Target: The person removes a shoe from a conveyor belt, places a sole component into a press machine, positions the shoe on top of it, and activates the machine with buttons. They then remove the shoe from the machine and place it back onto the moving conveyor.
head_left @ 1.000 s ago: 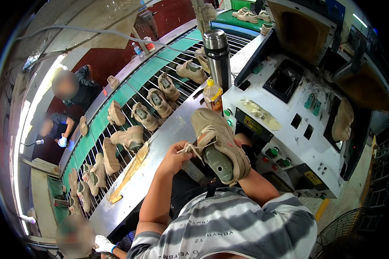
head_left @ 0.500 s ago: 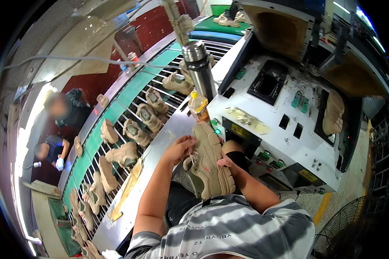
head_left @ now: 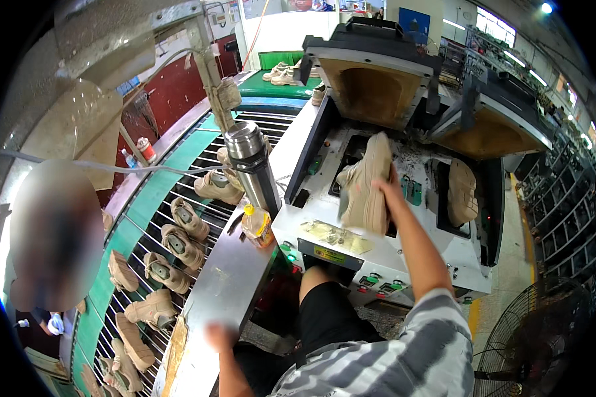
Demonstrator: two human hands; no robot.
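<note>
R hand [head_left: 392, 192] grips a tan shoe [head_left: 365, 188] by its sole side. The shoe is up over the top of the white machine [head_left: 319, 206], toe pointing to the machine's back, laces to the machine's left. It's a bit blurry, so can't tell if it touches the machine. L hand [head_left: 220, 336] is near the metal table [head_left: 226, 281], left of the machine, w/ nothing seen in it. It's too blurry; can't tell if it's open or closed.

Step now, prob.: putting the shoe in the machine's black hole [head_left: 332, 187], or taking it out; can't tell which. The machine's L lid [head_left: 371, 83] and R lid [head_left: 493, 126] are both up. A second shoe [head_left: 462, 192] sits in the machine's right side.

If it's going in, next move calls for R hand to line it up w/ the hole, lower it gently, then let go, w/ fingers clear of the lid.
</note>
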